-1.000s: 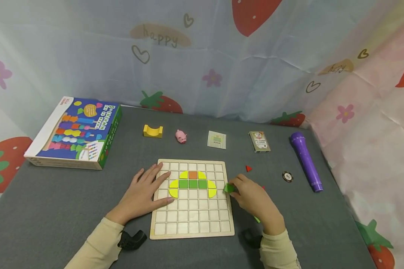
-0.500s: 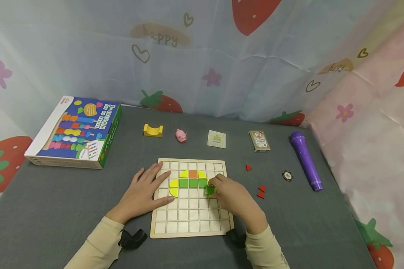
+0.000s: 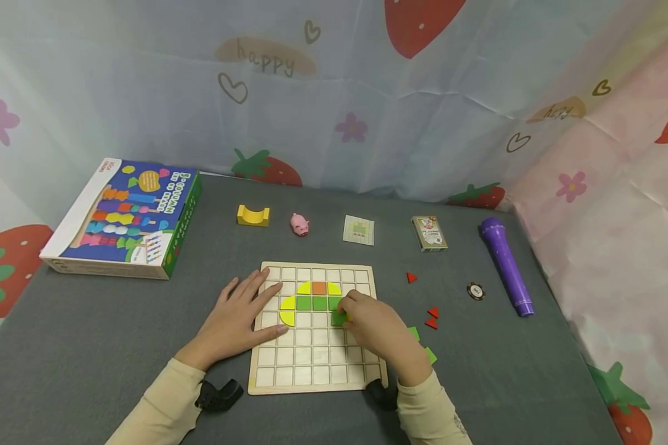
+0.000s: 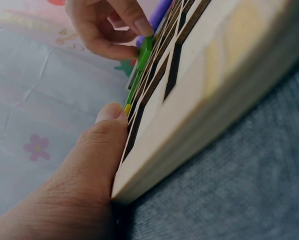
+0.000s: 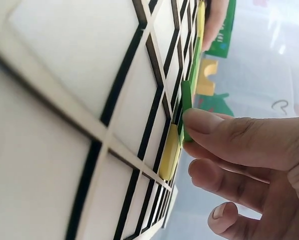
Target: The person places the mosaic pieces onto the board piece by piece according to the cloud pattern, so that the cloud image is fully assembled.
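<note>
A wooden grid board (image 3: 320, 375) lies on the grey table. On it, several yellow quarter-round tiles (image 3: 286, 318) flank an orange square tile (image 3: 319, 288) and a row of green square tiles (image 3: 311, 303). My right hand (image 3: 375, 324) pinches another green square tile (image 5: 186, 100) between thumb and index finger, tilted over a cell just below the row's right end. Beside it, a yellow tile (image 5: 169, 152) shows in the right wrist view. My left hand (image 3: 231, 318) rests with spread fingers on the board's left edge, its thumb (image 4: 102, 137) along the rim in the left wrist view.
Red triangle tiles (image 3: 432, 317) and green tiles (image 3: 431, 355) lie right of the board. Behind stand a yellow arch block (image 3: 253, 216), a pink pig (image 3: 299, 225), a pattern card (image 3: 359, 230), a card pack (image 3: 429, 233), a chip (image 3: 475, 291), a purple microphone (image 3: 506, 269) and a game box (image 3: 128, 216).
My right hand has carried the green square tile leftward from beside the board to a cell under the green row's right end. My left hand has stayed in place.
</note>
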{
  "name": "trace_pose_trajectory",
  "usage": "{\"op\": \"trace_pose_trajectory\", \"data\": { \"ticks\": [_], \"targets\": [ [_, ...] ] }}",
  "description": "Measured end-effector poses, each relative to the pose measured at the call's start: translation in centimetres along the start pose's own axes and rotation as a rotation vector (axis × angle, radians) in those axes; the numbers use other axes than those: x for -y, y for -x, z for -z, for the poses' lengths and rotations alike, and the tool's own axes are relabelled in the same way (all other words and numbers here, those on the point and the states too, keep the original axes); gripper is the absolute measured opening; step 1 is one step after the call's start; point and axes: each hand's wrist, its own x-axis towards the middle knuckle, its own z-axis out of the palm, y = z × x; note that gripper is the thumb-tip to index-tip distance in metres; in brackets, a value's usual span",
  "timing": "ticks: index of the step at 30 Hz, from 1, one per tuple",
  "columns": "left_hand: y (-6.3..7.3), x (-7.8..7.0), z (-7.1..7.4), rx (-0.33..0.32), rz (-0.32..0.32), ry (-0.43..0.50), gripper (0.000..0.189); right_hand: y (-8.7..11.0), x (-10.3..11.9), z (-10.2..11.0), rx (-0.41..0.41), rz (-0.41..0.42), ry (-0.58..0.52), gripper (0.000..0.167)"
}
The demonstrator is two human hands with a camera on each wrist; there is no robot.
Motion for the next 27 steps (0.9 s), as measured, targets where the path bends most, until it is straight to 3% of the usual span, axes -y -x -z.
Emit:
{"op": "trace_pose_trajectory", "data": {
  "ticks": [27],
  "targets": [
    [0.01, -0.03, 0.06, 0.001, -0.001, 0.005, 0.082, -0.36, 0.37, -0.44, -0.008, 0.025, 0.053, 0.02]
  ]
}}
